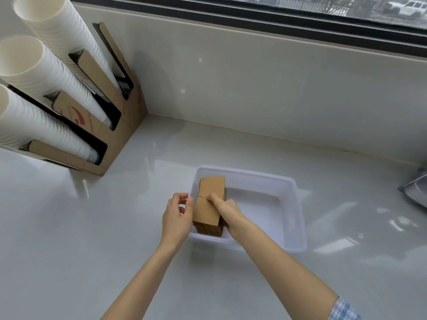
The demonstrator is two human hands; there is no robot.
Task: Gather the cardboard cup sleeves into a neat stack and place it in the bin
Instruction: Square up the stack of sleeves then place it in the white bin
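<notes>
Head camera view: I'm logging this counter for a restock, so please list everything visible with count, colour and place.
Stack of brown cardboard cup sleeves: one, brown, in the bin's left end.
Translucent white plastic bin: one, whitish, centre of counter.
Glossy pale grey counter: one, underneath everything.
Stacks of white paper cups: three, white, leaning in the holder, upper left.
Brown cardboard cup holder: one, brown, back left corner.
Grey metallic object: one, right edge, unidentifiable.
Window: one, top.
Left hand: at bin's left rim.
Right hand: fingers on the stack.

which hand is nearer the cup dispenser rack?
Left. The left hand sits at the bin's left rim beside the sleeve stack, on the side facing the cup dispenser rack. The right hand rests on the stack's far side, over the bin.
</notes>
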